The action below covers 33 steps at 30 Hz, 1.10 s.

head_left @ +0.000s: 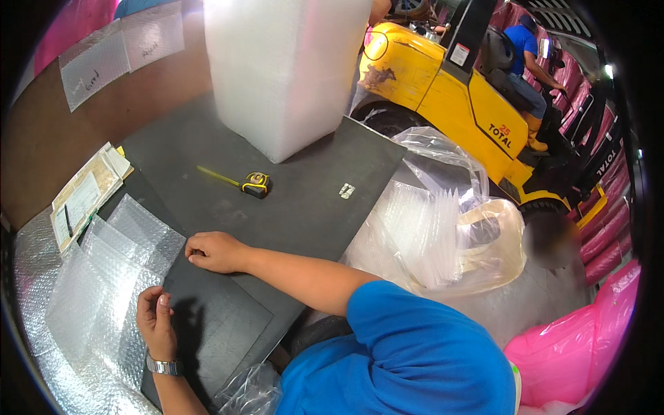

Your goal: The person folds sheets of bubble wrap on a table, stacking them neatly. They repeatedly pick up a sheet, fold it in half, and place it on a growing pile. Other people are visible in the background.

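Clear bubble wrap sheets [114, 277] lie fanned and overlapping on the left of the dark table. At the right corner of the upper sheet is my right hand [216, 252], its fingers curled closed against that corner. Lower down, my left hand [156, 324] is at the sheets' right edge, a metal watch on its wrist. Its fingers are bent in with the thumb raised; whatever they grip is hidden. Beyond my hands a yellow and black tape measure [256, 185] rests on the table, with some blade pulled out to the left.
A tall white foam block [283, 76] stands at the table's far edge. Papers with a pen [68, 220] lie far left. To the right, a clear plastic bag holds stacked white sheets [422, 228]. Behind it, a person sits on a yellow forklift [443, 97]. Pink wrapped bundles [574, 346] are lower right.
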Available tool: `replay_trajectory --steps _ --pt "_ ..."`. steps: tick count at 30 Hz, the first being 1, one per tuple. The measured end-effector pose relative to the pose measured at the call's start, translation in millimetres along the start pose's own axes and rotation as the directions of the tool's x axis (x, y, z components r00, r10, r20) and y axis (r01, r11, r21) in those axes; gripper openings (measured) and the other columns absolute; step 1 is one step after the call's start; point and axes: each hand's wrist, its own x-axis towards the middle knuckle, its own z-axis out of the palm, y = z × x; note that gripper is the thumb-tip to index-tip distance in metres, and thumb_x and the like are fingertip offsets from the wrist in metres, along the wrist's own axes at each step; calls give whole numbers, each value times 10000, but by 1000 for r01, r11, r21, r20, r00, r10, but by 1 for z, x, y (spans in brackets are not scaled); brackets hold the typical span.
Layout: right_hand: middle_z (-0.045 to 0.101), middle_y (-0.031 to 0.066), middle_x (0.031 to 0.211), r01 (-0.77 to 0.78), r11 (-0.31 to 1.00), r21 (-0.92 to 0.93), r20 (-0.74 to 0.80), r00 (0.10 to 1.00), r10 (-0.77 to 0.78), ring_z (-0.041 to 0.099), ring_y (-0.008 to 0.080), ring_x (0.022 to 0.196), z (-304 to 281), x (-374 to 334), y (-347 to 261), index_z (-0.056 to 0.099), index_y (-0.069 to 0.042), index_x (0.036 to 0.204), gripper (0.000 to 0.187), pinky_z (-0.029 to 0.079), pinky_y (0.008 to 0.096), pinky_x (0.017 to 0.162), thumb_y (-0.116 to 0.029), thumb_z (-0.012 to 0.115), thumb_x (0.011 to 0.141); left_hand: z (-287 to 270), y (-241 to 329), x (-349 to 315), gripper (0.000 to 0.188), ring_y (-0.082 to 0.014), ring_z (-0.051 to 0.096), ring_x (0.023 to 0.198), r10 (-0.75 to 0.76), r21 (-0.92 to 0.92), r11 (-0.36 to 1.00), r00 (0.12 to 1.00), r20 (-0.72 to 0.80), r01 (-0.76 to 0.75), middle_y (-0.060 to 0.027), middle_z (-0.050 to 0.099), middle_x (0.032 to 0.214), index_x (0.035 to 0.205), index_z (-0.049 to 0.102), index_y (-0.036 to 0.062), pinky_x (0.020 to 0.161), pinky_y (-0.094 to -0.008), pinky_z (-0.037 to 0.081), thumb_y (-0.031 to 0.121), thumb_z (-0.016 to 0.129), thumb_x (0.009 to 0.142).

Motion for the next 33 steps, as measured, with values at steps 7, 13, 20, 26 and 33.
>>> replay_trajectory --steps 7,13,20,26,33 --pt "568 107 796 2 1000 -9 -1 1000 -2 559 278 753 -1 0 -2 567 -56 814 141 439 363 663 -161 540 725 -2 0 3 190 -31 410 604 -15 29 999 999 -31 16 -6 511 806 952 526 31 545 -153 349 182 546 839" --pt "569 110 796 -9 1000 -21 -4 1000 9 557 281 760 -3 -1 -3 569 -58 812 138 438 365 671 -160 541 723 0 6 4 203 -30 420 621 -11 35 999 1000 -24 12 -1 513 805 956 528 34 542 -153 347 199 548 838" --pt "576 102 830 37 999 -20 -3 999 -37 560 274 789 7 4 -4 573 -62 817 140 442 356 690 -168 542 730 -13 3 -1 191 -45 448 653 -30 61 998 999 -35 32 0 526 811 952 535 38 556 -169 372 191 541 837" --pt "567 89 862 -36 998 -48 49 998 38 563 241 809 -1 2 -1 572 -72 863 162 443 332 710 -198 535 768 -4 14 4 154 -45 446 655 -27 14 1000 1000 -11 28 14 531 790 947 546 45 581 -188 387 153 551 838" --pt "566 85 842 -91 995 -44 79 992 94 561 230 792 0 5 -4 572 -66 857 159 440 326 702 -194 542 767 -8 9 6 144 -33 456 681 -9 12 1000 1000 -19 9 21 543 799 942 549 30 604 -182 387 127 552 837"
